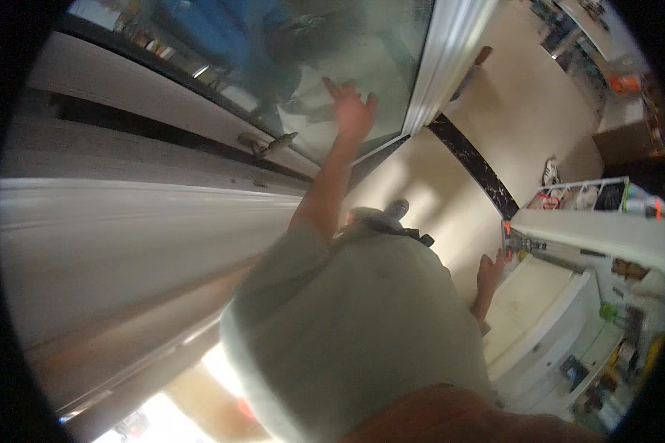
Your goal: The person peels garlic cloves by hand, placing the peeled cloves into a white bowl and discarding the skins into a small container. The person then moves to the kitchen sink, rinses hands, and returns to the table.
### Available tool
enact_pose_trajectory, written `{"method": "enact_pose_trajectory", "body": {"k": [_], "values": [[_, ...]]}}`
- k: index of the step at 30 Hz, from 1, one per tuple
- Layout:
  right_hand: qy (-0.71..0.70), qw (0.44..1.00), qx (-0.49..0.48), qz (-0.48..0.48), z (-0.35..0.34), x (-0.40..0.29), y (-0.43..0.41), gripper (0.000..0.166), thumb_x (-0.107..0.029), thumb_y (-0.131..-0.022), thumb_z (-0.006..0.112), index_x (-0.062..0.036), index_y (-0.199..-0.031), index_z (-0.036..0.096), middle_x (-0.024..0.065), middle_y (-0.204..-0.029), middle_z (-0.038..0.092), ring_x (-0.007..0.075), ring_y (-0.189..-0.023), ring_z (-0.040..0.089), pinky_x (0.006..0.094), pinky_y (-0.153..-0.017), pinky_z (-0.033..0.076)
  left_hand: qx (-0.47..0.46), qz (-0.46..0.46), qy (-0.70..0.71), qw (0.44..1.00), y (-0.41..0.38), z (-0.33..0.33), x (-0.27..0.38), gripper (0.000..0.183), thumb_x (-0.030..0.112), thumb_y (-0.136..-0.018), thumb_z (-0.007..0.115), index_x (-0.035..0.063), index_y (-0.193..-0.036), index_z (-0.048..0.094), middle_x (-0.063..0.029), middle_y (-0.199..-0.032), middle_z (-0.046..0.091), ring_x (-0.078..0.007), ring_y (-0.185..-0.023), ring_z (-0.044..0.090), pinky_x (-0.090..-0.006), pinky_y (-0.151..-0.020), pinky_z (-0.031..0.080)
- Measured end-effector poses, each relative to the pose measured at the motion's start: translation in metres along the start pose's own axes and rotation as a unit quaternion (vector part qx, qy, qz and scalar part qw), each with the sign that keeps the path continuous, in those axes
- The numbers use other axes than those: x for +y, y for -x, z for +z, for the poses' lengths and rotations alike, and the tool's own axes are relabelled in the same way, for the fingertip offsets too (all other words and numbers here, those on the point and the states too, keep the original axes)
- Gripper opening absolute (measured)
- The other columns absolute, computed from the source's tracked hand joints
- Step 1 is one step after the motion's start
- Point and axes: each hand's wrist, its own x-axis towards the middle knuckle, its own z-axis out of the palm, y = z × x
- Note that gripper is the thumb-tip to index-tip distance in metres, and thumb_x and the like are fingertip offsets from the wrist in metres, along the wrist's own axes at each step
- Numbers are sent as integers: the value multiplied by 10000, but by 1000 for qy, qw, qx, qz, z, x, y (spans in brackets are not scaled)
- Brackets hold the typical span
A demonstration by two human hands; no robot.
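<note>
My left hand [354,108] is raised in front of a glass panel [388,61] in a framed door, its fingers spread and holding nothing. Whether the fingertips touch the glass cannot be made out. Below and to the left of that hand, a metal lever handle [271,145] sticks out from the door's pale frame [199,94]. My right hand [490,271] hangs low at my side, fingers apart, with nothing visible in it. Nearest to it is a white cabinet [532,304]; contact between them is unclear.
A dark marble threshold strip [474,166] crosses the pale floor [526,99] ahead. To the right stands a white rack [582,183] holding shoes, with a sneaker [550,170] beside it. Cluttered shelves [615,354] line the lower right; a brown box-like unit [620,141] stands farther off.
</note>
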Motion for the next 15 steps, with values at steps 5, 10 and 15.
{"method": "enact_pose_trajectory", "body": {"k": [5,10,15], "values": [[33,999,-28,-24,4,-71,-54,646,-181,-879,630,66,-1437,418,283,-1458,441,348,-1320,489,411,-1052,432,10,-8,-74,997,-28,12,-40,612,242,-793,748,-77,-1259,511,-464,-1511,47,-569,-1274,454,-440,-963,522],[86,992,-86,-17,-18,-89,-93,627,-211,-879,618,109,-1391,447,286,-1442,467,362,-1353,455,398,-1117,368,29,17,-39,999,-24,13,-15,622,290,-798,770,-34,-1276,539,-485,-1498,-3,-508,-1184,539,-439,-1052,463],[-27,993,-108,-37,-45,-130,-148,636,-193,-879,617,120,-1398,426,301,-1416,487,364,-1303,511,377,-1070,412,41,-14,-65,997,-65,17,-46,646,335,-809,774,13,-1320,545,-424,-1541,-27,-426,-1171,608,-420,-1072,455]]}}
